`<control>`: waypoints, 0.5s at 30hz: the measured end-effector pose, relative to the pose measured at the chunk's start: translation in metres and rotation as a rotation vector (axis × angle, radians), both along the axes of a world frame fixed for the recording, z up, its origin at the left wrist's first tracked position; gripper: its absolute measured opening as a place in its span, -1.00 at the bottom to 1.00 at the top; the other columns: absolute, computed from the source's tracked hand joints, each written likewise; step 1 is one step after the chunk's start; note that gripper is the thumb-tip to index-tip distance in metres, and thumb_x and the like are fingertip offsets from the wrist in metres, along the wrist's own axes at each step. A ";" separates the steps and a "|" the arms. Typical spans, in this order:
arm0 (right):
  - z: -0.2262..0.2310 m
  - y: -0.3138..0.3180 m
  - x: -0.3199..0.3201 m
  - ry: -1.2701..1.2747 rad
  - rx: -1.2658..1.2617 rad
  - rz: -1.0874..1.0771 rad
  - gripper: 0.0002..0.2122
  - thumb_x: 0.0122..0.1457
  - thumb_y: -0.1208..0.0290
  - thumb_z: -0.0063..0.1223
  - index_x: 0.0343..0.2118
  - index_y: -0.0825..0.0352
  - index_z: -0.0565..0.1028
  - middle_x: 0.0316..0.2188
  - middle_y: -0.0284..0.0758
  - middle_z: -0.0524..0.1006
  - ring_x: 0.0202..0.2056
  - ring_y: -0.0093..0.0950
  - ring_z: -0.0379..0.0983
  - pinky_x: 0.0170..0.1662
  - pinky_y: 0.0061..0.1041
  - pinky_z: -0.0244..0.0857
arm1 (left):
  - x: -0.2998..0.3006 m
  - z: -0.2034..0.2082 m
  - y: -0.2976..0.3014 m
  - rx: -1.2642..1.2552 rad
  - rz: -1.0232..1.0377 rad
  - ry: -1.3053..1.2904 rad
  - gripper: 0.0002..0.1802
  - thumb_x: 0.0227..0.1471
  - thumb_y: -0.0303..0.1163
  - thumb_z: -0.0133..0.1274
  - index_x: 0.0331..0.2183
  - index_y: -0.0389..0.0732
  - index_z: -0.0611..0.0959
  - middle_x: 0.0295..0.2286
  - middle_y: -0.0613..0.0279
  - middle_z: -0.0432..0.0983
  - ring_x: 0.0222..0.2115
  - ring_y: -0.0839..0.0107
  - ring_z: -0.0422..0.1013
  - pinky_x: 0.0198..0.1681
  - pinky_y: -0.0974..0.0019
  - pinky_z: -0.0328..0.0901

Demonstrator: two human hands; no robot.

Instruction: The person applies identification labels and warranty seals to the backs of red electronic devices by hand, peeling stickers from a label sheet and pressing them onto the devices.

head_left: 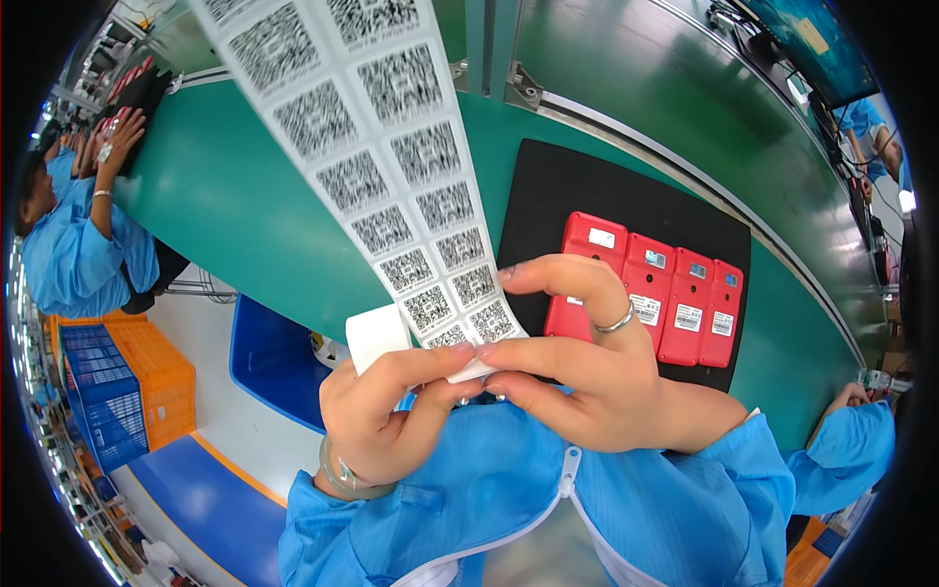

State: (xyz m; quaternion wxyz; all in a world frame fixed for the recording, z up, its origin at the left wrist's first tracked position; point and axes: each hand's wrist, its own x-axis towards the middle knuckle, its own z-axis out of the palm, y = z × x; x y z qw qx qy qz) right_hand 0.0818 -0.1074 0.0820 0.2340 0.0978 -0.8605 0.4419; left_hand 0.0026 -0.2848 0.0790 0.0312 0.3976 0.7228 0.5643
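Note:
A long strip of white square-code labels (396, 166) runs from the top of the view down to my fingers, two labels wide. My left hand (391, 411) pinches its lower end between thumb and fingers. Right beside it, my right hand (587, 382) pinches the same end, its index finger lying along the strip's right edge. Blank white backing paper (377, 338) curls out by my left hand. To the right, several red handheld devices (650, 293) with small white labels lie in a row on a black mat (548, 186), partly hidden by my right hand.
The mat rests on a green worktable (264, 196) with a metal rail (626, 132) behind. A blue bin (274, 362) stands below the left edge, with blue and orange crates (147, 382) farther left. Co-workers in blue sit at left (88, 254) and right (846, 450).

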 end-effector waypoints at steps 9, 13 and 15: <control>0.014 0.017 0.019 -0.096 -0.209 -0.039 -0.85 -0.17 0.64 0.19 -0.45 0.38 0.53 -0.27 -0.19 0.43 -0.39 -0.42 0.43 -0.33 -0.55 0.33 | -0.005 -0.007 0.001 -0.106 0.066 -0.004 -0.47 -0.30 -0.02 0.25 -0.45 -0.34 0.61 -0.59 0.19 0.51 -0.64 0.51 0.40 -0.61 0.55 0.21; 0.000 0.036 0.034 -0.539 -0.819 -0.272 -0.88 0.02 0.61 0.09 -0.35 0.43 0.46 -0.42 -0.27 0.52 -0.46 -0.58 0.49 -0.40 -0.69 0.36 | -0.007 -0.021 0.002 -0.017 0.229 -0.123 -0.36 -0.23 0.12 0.18 -0.41 -0.36 0.60 -0.59 0.19 0.48 -0.62 0.49 0.34 -0.56 0.51 0.18; -0.002 0.049 0.036 -0.732 -0.923 -0.363 -0.88 0.08 0.54 0.06 -0.33 0.43 0.42 -0.49 -0.31 0.53 -0.46 -0.61 0.49 -0.49 -0.69 0.35 | -0.012 -0.027 0.002 -0.034 0.208 -0.095 -0.43 -0.13 0.04 0.17 -0.40 -0.38 0.59 -0.57 0.16 0.49 -0.57 0.47 0.37 -0.50 0.50 0.22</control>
